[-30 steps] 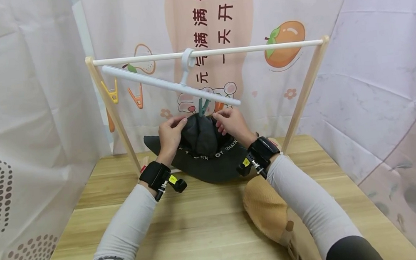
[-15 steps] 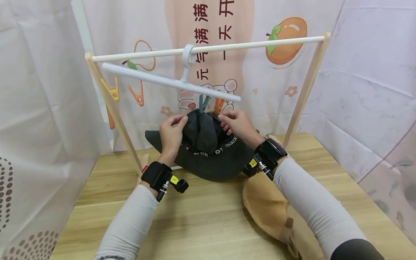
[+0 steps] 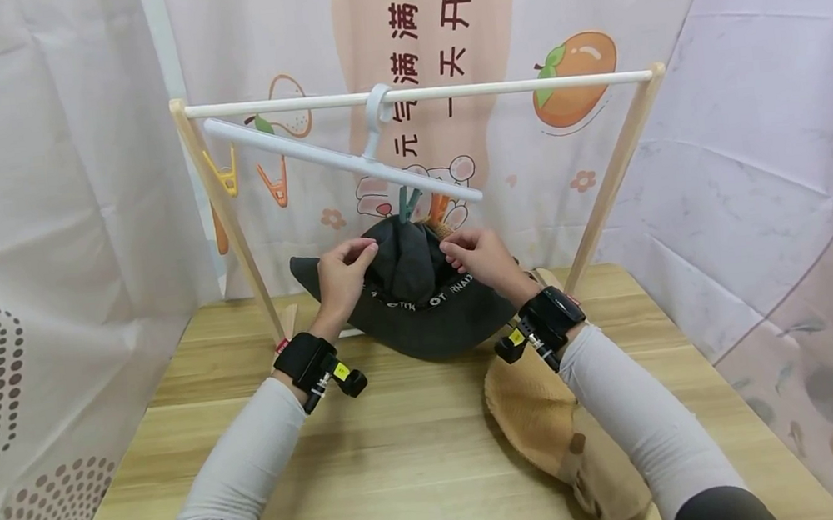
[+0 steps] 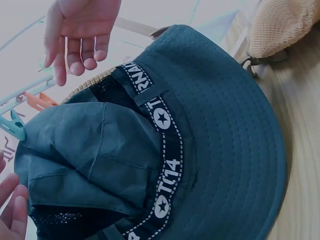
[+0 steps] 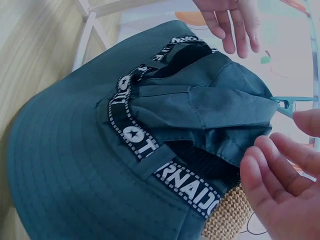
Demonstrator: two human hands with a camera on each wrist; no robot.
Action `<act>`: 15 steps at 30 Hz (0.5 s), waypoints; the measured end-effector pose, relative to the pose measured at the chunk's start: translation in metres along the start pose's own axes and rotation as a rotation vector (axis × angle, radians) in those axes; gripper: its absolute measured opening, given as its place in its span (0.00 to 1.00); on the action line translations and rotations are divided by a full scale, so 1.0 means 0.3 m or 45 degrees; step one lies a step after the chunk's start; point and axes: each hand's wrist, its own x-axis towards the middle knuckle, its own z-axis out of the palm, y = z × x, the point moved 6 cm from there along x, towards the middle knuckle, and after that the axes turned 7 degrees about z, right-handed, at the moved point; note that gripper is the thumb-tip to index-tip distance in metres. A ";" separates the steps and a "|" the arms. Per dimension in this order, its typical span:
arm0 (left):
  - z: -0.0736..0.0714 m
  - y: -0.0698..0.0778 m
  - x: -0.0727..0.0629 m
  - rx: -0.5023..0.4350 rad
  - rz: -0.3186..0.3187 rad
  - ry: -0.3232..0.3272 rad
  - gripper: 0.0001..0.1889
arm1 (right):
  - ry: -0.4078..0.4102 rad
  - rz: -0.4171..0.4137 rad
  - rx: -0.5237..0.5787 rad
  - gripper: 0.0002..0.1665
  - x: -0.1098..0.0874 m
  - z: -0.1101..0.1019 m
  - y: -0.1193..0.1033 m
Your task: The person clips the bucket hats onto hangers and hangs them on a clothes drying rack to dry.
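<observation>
A dark bucket hat [image 3: 438, 325] with a lettered band hangs by its crown from a teal clothespin [image 3: 409, 204] on a tilted pale-blue hanger [image 3: 285, 145]. My left hand [image 3: 343, 277] is at the left of the crown, fingers loosely bent and apart from the cloth in the right wrist view. On the other side, my right hand [image 3: 488, 263] has its fingertips near the crown, with thumb and fingers apart. Behind the dark hat shows a tan woven piece [image 5: 227, 217], and an orange clothespin [image 3: 439, 207] is above it.
The hanger hooks over the white rod [image 3: 505, 86] of a wooden rack [image 3: 615, 178]. A yellow clothespin [image 3: 226, 178] and an orange one [image 3: 275, 186] hang at the left. Tan hats [image 3: 533, 416] lie on the wooden table [image 3: 392, 480] by my right forearm.
My right hand has moved a little to the right, away from the crown, so the orange clothespin shows more. My left hand has barely moved; the dark hat stays hanging.
</observation>
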 end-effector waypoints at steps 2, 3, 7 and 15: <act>-0.002 0.002 -0.015 0.007 0.024 -0.017 0.11 | 0.010 -0.040 -0.065 0.18 -0.009 -0.001 0.003; -0.002 0.003 -0.023 0.016 0.037 -0.028 0.11 | 0.017 -0.054 -0.096 0.17 -0.014 -0.001 0.006; 0.002 0.000 -0.050 0.045 0.075 -0.073 0.10 | 0.039 -0.073 -0.177 0.17 -0.036 -0.003 0.021; 0.015 -0.019 -0.085 0.075 0.084 -0.180 0.12 | 0.101 -0.166 -0.422 0.17 -0.087 0.004 0.026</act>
